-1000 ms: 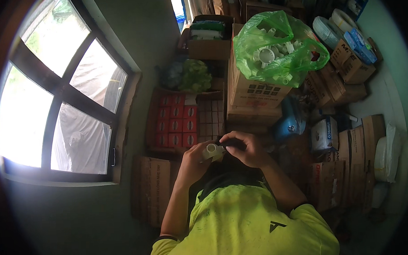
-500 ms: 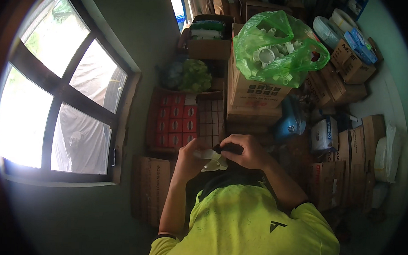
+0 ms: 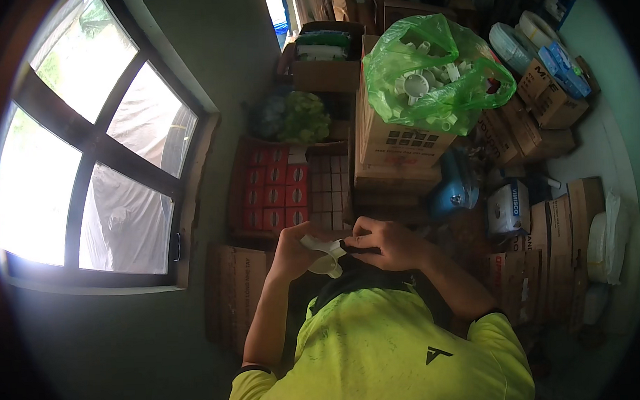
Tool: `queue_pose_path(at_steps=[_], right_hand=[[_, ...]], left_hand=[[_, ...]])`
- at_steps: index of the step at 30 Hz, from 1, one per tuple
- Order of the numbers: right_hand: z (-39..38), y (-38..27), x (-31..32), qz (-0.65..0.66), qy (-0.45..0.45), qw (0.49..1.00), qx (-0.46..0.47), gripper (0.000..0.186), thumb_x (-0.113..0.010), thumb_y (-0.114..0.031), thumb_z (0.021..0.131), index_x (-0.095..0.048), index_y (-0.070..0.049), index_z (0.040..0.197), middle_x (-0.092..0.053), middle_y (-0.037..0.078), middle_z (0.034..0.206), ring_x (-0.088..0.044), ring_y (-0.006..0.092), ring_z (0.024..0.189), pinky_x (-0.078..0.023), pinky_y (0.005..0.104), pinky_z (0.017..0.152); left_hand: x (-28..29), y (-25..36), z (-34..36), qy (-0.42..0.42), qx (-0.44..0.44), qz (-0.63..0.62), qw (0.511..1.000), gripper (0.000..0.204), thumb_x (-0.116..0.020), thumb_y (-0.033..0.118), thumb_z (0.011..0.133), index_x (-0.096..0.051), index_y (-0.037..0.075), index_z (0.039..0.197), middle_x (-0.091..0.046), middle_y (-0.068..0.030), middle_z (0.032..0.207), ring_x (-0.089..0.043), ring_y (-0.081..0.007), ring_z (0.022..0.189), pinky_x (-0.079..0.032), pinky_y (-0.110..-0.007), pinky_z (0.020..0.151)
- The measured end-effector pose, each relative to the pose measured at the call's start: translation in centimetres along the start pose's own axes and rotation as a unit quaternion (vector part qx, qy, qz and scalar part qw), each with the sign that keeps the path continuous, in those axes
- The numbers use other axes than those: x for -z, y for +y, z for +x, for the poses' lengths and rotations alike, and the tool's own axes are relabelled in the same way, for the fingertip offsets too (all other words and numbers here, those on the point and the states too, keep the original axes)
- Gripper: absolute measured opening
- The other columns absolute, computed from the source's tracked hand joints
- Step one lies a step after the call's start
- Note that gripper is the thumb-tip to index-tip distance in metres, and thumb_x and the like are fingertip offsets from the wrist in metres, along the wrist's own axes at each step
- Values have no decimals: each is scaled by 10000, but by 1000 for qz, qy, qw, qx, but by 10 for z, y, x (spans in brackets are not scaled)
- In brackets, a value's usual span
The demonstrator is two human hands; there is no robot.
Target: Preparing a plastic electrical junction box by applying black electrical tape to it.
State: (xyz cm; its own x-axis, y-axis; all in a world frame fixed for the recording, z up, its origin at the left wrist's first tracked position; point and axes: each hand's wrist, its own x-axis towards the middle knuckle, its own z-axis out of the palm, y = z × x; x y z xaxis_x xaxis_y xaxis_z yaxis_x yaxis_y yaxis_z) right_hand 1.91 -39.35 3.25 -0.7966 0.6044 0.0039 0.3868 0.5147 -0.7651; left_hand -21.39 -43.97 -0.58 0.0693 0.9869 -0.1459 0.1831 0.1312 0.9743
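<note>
My left hand (image 3: 292,252) is closed round a white plastic pipe fitting (image 3: 328,262), with the fitting's wider part tilted down toward my waist. Just to the right, my right hand (image 3: 383,244) pinches at the fitting's edge, thumb and fingers pressed together. Something small and dark shows by those fingertips, too little to name. Both hands are close together in front of my body, above the dark lower part of my clothing. More white fittings (image 3: 416,86) lie in an open green plastic bag (image 3: 394,113) on a tall cardboard box (image 3: 399,149).
Ahead of my hands, an open carton holds small red boxes (image 3: 275,194) beside rows of pale ones (image 3: 328,189). A brown carton (image 3: 238,291) stands at left under the window (image 3: 92,144). Stacked cartons (image 3: 557,234) and a blue plastic-wrapped bundle (image 3: 455,192) are at right.
The white fitting has turned and shifted slightly left and down in my left hand. My right hand has lowered a little, and less of the small dark thing shows at its fingertips.
</note>
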Motion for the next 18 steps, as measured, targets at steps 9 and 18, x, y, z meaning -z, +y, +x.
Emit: queue_pose_path(at_steps=[9, 18], right_hand=[[6, 9, -17, 156, 152, 975, 48, 243, -748, -97, 771, -671, -33, 992, -680, 89, 973, -675, 242, 910, -530, 336, 797], [1, 13, -18, 71, 80, 993, 55, 222, -725, -99, 799, -672, -40, 1006, -686, 70, 906, -671, 212, 879, -523, 315, 791]], left_hand=[[4, 6, 6, -16, 53, -37, 998, 265, -758, -88, 566, -666, -10, 802, -662, -41, 848, -639, -127, 796, -514, -267, 735], [2, 4, 6, -38, 47, -28, 998, 236, -775, -40, 601, -665, 1, 806, -660, -29, 831, -631, -113, 780, -506, -260, 704]])
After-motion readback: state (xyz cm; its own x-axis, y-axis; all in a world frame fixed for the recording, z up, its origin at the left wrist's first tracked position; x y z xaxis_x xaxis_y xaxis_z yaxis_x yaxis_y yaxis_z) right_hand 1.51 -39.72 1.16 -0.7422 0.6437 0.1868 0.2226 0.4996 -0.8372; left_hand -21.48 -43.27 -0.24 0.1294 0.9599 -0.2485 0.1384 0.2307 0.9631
